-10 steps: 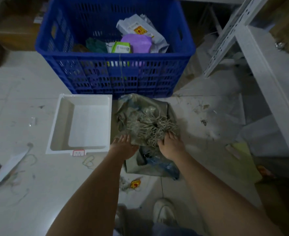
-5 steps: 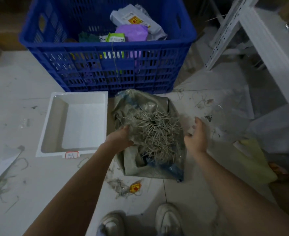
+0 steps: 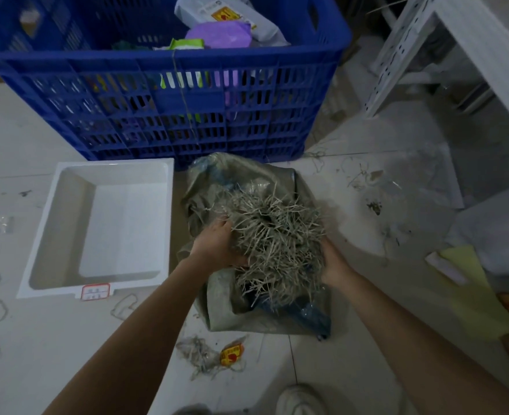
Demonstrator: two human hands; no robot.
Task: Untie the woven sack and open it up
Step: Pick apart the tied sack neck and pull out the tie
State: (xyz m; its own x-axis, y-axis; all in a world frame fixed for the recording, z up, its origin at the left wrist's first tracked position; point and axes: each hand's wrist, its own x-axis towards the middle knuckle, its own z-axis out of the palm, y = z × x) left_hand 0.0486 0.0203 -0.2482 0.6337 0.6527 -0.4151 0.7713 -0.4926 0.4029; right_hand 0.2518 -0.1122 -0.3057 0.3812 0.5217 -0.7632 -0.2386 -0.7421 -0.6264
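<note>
While both arms reach forward, the left hand curls its fingers into the frayed fibres of the woven sack, and the right hand cups their right side. The sack lies on the floor between the hands, right of the white tray, near the blue crate.

Woven sack: drab grey-green, blue patches at upper left and lower right. Frayed fringe at sack mouth: pale straw-grey strands. Crate: bright blue, grid of slots. Inside crate: purple packet, green-and-white packet, white bag with yellow-red label. Tray: white, small red-edged label on front rim. Floor: pale grey tile, dark smudges. Wrapper: yellow and red. Shoe: white.
</note>
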